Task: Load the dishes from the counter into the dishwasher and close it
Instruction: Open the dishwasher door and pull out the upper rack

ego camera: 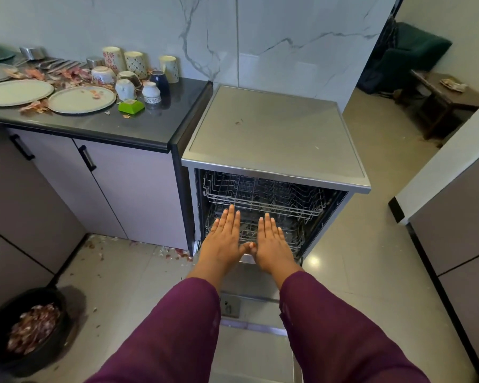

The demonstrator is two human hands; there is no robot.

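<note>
Steel-grey wire is being shown bare in both the upper rack [263, 194] and the lower rack [293, 235] of the dishwasher [274, 128], whose door [252, 291] is lying fully dropped; no dish is being held by either rack. So the task is being judged as barely begun: the opening is done, while all the loading and the closing are left. The dishes are being kept on the dark counter [138, 125] to the left: large plates [80, 99], a cluster of cups [134, 63] and small bowls [103, 74], and spoons [58, 63] near the wall, with onion peels [69, 74] scattered among them. The left hand [223, 239] and the right hand [271, 244] are being held out flat, palms down, fingers straight, thumbs touching, above the door and in front of the racks; nothing is being gripped by either. The counter's rounded corner is standing just beside the dishwasher's left edge, so each dish is being expected to be carried around it. The lowered door is taking up the floor ahead, a cabinet [454, 217] is closing in on the right, and a black pan [25, 324] of peels is sitting on the floor at the left, so stepping room is being judged as narrow
</note>
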